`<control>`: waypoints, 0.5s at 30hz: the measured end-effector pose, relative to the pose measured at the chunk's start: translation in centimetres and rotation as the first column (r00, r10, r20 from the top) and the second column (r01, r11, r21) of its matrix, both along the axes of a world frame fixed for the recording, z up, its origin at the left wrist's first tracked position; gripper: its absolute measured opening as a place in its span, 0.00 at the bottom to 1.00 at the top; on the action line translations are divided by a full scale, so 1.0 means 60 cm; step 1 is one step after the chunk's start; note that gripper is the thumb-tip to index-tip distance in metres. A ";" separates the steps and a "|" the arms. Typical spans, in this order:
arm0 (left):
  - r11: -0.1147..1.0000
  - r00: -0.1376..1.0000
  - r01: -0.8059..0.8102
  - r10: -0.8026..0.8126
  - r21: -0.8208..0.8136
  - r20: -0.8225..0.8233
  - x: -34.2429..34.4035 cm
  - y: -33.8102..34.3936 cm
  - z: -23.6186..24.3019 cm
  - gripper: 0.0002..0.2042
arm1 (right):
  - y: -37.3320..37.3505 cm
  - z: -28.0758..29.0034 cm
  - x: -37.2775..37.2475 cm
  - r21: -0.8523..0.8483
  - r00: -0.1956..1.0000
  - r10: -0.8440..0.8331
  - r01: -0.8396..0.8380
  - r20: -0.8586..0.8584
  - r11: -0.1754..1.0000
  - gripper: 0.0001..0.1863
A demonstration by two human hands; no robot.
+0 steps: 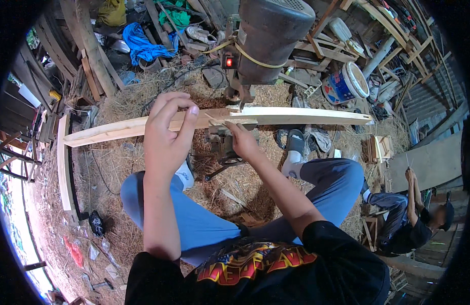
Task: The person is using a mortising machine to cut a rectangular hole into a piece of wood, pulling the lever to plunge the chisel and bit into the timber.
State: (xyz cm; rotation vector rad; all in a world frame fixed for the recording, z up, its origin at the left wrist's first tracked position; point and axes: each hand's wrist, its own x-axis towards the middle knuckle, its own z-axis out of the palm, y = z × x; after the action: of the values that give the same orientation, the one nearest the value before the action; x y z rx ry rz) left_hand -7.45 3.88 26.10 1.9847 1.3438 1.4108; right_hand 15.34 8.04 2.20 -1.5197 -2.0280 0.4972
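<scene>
A long pale wooden beam lies crosswise in front of me, under the bit of a drill-press-like machine with a dark motor housing. My left hand is raised over the beam's left part, thumb and fingers curved but apart, with nothing visible between them. My right hand is at the beam's near edge just below the bit, its fingers pinched on a thin wooden stick that points up and left. The machine's work clamp is partly hidden beneath the beam.
A red-lit switch is on the machine. Another beam stands at the left. A paint bucket, blue cloth and scrap wood lie beyond. A person sits at the right. Shavings and straw cover the ground.
</scene>
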 end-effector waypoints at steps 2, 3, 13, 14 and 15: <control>1.000 1.000 0.004 -0.004 -0.010 0.002 0.002 0.003 -0.001 0.05 | -0.001 -0.014 -0.007 -0.004 1.000 0.011 -0.011 -0.006 1.000 0.25; 1.000 1.000 0.004 -0.004 -0.015 0.002 0.002 0.004 -0.002 0.05 | -0.001 -0.021 -0.008 -0.022 1.000 -0.001 0.002 0.011 1.000 0.26; 1.000 1.000 0.007 -0.007 -0.024 -0.010 0.010 0.009 -0.007 0.06 | -0.010 -0.043 0.036 -0.011 0.946 -0.319 0.320 0.050 0.947 0.23; 1.000 0.999 0.009 -0.010 -0.029 -0.032 0.012 0.009 -0.004 0.06 | -0.009 -0.051 0.061 0.021 0.933 -0.359 0.358 0.029 0.933 0.23; 0.999 0.999 0.010 -0.012 -0.035 -0.051 0.014 0.009 -0.004 0.06 | -0.008 -0.052 0.086 0.025 0.913 -0.405 0.404 0.040 0.914 0.24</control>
State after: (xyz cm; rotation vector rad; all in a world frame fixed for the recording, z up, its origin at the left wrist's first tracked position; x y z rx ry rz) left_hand -6.63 4.39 25.84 2.0151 1.3677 1.3309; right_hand 20.53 7.55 -0.92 -1.8916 -1.6727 0.2794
